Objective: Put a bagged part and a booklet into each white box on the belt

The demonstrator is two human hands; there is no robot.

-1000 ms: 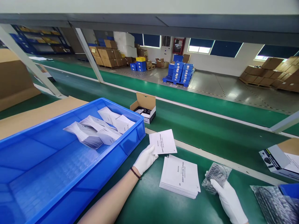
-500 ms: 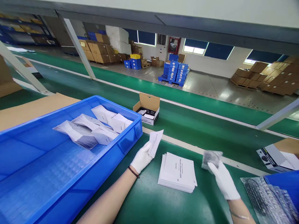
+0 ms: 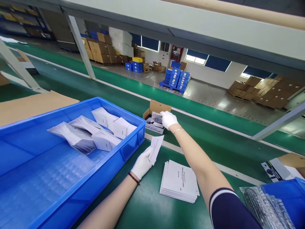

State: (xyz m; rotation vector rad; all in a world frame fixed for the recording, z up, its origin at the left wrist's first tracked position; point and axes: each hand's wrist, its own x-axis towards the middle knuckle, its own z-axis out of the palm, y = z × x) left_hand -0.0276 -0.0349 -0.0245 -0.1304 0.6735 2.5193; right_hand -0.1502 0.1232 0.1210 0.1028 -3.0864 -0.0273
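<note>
My gloved left hand (image 3: 142,163) grips a white printed leaflet (image 3: 156,148), tilted on edge beside the blue crate (image 3: 71,190). My gloved right hand (image 3: 168,119) is stretched out over the conveyor belt, closed on a small bubble-wrapped packet (image 3: 157,117) held at the mouth of an open cardboard product box (image 3: 155,127). A stack of the same white leaflets (image 3: 179,181) lies on the green surface below my right forearm.
The blue crate holds several white plastic-wrapped packets (image 3: 95,133). At the right edge are a pile of bubble-wrap bags (image 3: 264,206), a second blue bin (image 3: 286,197) and another product box (image 3: 276,168). A brown cardboard sheet (image 3: 30,106) lies at the left.
My right hand carried the bubble-wrapped packet from near the leaflet stack forward to the open box on the belt. The left hand tilted its leaflet on edge and stayed put.
</note>
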